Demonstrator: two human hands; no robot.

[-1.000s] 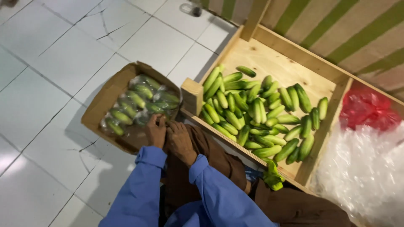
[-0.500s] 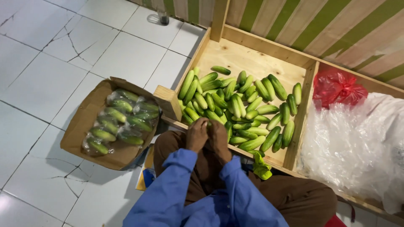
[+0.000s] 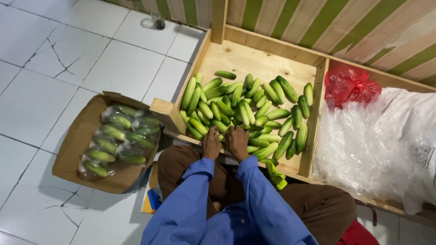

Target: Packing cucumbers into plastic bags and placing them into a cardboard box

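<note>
My left hand (image 3: 211, 143) and my right hand (image 3: 238, 142) rest side by side, palms down, at the near edge of a wooden bin (image 3: 254, 52). Their fingertips touch the nearest of a pile of loose green cucumbers (image 3: 245, 111) lying in the bin. Neither hand grips anything that I can see. Both arms wear blue sleeves. To my left a brown cardboard box (image 3: 75, 145) sits on the floor, holding cucumbers wrapped in clear plastic (image 3: 118, 138).
A red plastic bag (image 3: 349, 86) and a heap of clear plastic bags (image 3: 386, 145) fill the compartment to the right. A green cloth or glove (image 3: 277, 176) lies by the bin's edge. White cracked floor tiles (image 3: 54, 68) surround the box. A striped wall stands behind.
Both hands have moved from beside the cardboard box on the left over to the near edge of the wooden bin, onto the loose cucumbers.
</note>
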